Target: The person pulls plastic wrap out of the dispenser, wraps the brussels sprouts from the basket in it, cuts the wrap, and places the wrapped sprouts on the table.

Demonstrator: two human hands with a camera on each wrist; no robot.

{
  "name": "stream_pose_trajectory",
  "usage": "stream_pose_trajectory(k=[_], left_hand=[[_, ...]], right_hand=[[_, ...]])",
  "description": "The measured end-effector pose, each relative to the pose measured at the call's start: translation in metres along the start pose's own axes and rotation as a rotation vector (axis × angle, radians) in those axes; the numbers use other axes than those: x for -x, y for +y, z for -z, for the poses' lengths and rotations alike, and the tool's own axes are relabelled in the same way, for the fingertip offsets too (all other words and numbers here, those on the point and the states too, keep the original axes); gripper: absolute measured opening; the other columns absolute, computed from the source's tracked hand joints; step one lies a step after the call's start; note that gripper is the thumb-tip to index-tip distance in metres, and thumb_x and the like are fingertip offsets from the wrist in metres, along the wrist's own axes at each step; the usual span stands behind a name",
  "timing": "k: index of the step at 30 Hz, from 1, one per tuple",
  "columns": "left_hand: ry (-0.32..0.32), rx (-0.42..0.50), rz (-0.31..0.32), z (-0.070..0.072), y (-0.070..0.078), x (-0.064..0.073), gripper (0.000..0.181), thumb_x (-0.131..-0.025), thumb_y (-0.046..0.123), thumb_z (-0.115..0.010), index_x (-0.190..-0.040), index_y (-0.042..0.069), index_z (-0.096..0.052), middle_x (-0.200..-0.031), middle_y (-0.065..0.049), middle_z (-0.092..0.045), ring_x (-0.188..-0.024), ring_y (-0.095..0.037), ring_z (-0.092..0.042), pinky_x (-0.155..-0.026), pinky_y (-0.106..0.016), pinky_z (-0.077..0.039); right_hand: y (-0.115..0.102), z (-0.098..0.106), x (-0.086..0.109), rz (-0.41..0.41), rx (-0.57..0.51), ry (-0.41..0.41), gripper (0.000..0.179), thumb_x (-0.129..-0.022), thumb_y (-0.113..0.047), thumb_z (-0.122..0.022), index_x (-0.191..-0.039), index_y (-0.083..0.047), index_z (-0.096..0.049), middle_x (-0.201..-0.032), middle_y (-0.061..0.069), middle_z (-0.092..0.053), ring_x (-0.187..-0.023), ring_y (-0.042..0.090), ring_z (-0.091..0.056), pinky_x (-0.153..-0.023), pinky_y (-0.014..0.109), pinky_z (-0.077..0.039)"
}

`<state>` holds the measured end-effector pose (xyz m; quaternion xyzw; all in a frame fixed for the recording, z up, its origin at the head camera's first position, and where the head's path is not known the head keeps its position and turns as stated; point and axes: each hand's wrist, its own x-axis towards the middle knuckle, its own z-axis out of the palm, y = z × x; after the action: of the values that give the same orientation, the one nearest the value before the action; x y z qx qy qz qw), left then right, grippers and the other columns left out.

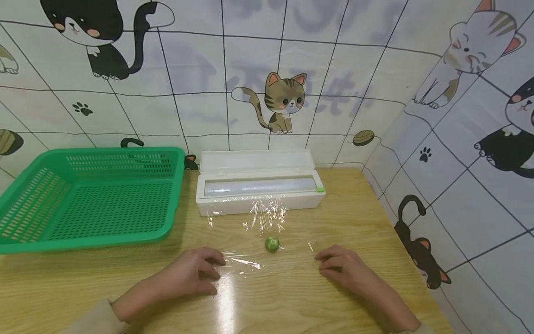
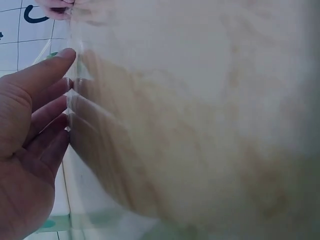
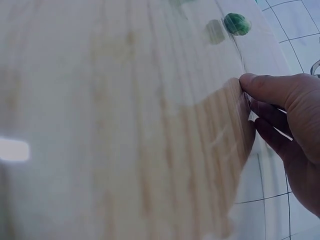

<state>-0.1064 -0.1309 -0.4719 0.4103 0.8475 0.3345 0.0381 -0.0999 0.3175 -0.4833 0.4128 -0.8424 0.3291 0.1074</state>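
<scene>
A Brussels sprout lies between my hands on a sheet of clear cling film spread over the table. The film runs back, wrinkled, to an open white dispenser box that holds its roll. My left hand rests its bent fingertips at the left of the film, thumb apart from the fingers. My right hand touches the right side with thumb and fingertips, which stand apart in the right wrist view. That view also shows the sprout. Exactly where the transparent film ends is hard to see.
A green plastic basket stands to the left of the dispenser. The dispenser's lid is raised, and a green slider sits at its right end. Walls with a cat pattern border the wooden table behind and to the right.
</scene>
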Motion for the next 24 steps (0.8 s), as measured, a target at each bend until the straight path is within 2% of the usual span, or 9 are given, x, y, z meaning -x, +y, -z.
stream_pose_trajectory(k=[3,8,12,15,19,21,24], left_hand=[[0.018,0.002,-0.032,-0.0016,-0.0010,0.0021,0.016,-0.078,0.016,-0.090,-0.092,0.018,-0.083,-0.119,0.003,-0.069,-0.116,-0.027,-0.065,-0.097,-0.043,-0.054],[0.076,-0.032,-0.132,-0.0041,-0.0054,0.0024,0.017,-0.080,0.006,-0.087,-0.086,0.020,-0.082,-0.115,0.000,-0.070,-0.115,-0.031,-0.066,-0.094,-0.045,-0.056],[0.095,-0.037,-0.159,-0.0054,-0.0078,0.0026,0.021,-0.082,0.002,-0.084,-0.083,0.021,-0.076,-0.114,0.000,-0.070,-0.114,-0.032,-0.067,-0.093,-0.045,-0.057],[0.094,0.038,-0.120,-0.0055,-0.0079,0.0027,0.019,-0.087,0.002,-0.079,-0.086,0.019,-0.073,-0.113,0.002,-0.071,-0.116,-0.031,-0.066,-0.098,-0.042,-0.055],[0.070,0.242,-0.013,-0.0036,-0.0068,0.0023,0.012,-0.098,0.006,-0.069,-0.094,0.017,-0.069,-0.111,0.002,-0.071,-0.120,-0.033,-0.064,-0.106,-0.035,-0.049],[0.056,0.327,0.042,-0.0015,-0.0062,0.0015,0.008,-0.101,0.010,-0.066,-0.097,0.016,-0.068,-0.111,0.001,-0.072,-0.120,-0.033,-0.064,-0.107,-0.032,-0.047],[0.046,0.425,0.126,0.0024,-0.0054,0.0004,0.005,-0.103,0.012,-0.063,-0.102,0.011,-0.068,-0.113,-0.003,-0.072,-0.118,-0.031,-0.065,-0.103,-0.031,-0.050]], right_hand=[[-0.0016,0.0002,-0.0001,0.011,0.023,-0.016,0.025,-0.071,0.008,-0.086,-0.085,-0.011,-0.078,-0.105,0.007,-0.072,-0.092,0.021,-0.068,-0.089,0.012,-0.048],[-0.0032,-0.0015,0.0001,0.005,0.075,-0.038,0.024,-0.075,0.008,-0.084,-0.088,-0.011,-0.076,-0.109,0.004,-0.070,-0.096,0.020,-0.067,-0.091,0.013,-0.048],[-0.0036,-0.0040,-0.0001,-0.025,0.074,-0.041,0.025,-0.078,0.008,-0.082,-0.088,-0.013,-0.072,-0.109,0.003,-0.069,-0.097,0.018,-0.066,-0.094,0.010,-0.044],[-0.0045,-0.0044,-0.0006,-0.037,0.063,-0.033,0.027,-0.079,0.008,-0.080,-0.090,-0.013,-0.068,-0.109,0.004,-0.069,-0.097,0.018,-0.065,-0.094,0.010,-0.044],[-0.0067,-0.0025,-0.0023,-0.073,0.048,-0.040,0.026,-0.085,0.006,-0.075,-0.091,-0.015,-0.062,-0.107,0.001,-0.066,-0.097,0.015,-0.062,-0.090,0.016,-0.048],[-0.0079,-0.0014,-0.0035,-0.119,0.030,-0.052,0.024,-0.090,0.004,-0.072,-0.093,-0.015,-0.059,-0.105,-0.001,-0.065,-0.096,0.012,-0.061,-0.086,0.021,-0.051],[-0.0100,0.0001,-0.0054,-0.234,-0.012,-0.072,0.018,-0.097,0.000,-0.066,-0.095,-0.016,-0.058,-0.102,-0.005,-0.064,-0.095,0.007,-0.059,-0.083,0.027,-0.054]])
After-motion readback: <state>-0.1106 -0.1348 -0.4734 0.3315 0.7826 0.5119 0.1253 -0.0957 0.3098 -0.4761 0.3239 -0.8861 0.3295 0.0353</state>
